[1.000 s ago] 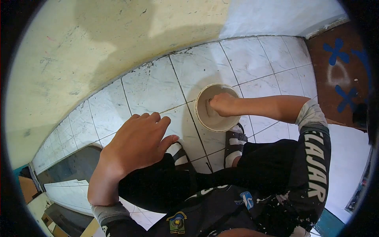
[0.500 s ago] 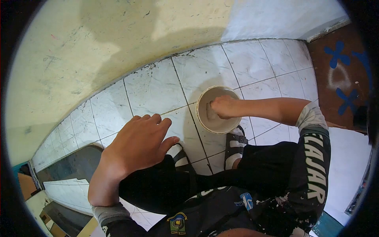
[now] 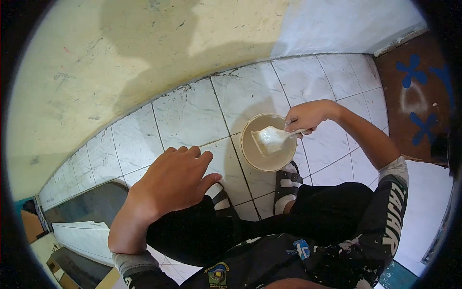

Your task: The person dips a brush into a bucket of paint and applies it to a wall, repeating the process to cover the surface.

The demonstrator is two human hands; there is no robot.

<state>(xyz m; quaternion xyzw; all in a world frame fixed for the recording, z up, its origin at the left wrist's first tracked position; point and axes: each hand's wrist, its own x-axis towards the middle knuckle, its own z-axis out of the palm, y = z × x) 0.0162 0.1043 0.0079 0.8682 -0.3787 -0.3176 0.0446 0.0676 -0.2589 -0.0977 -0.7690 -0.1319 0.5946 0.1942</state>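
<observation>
My right hand [image 3: 308,117] is closed around the handle of a wide paintbrush [image 3: 270,139]. Wet white paint coats the brush head, which is tilted over the mouth of a white bucket [image 3: 246,156]. The bucket stands on the tiled floor in front of my right foot; how much paint it holds cannot be made out. Over my left knee hangs my left hand [image 3: 178,180], holding nothing, its fingers loosely bent and the thumb apart.
A scuffed yellow wall [image 3: 144,53] meets a white-painted stretch [image 3: 327,29] ahead. White floor tiles [image 3: 187,113] run along its foot. To the right is a brown panel [image 3: 404,106] with blue flower shapes. My sandalled feet [image 3: 288,185] flank the space near the bucket.
My right hand has come up out of the bucket and moved right, bringing the paintbrush with white paint into view. My left hand has barely moved.
</observation>
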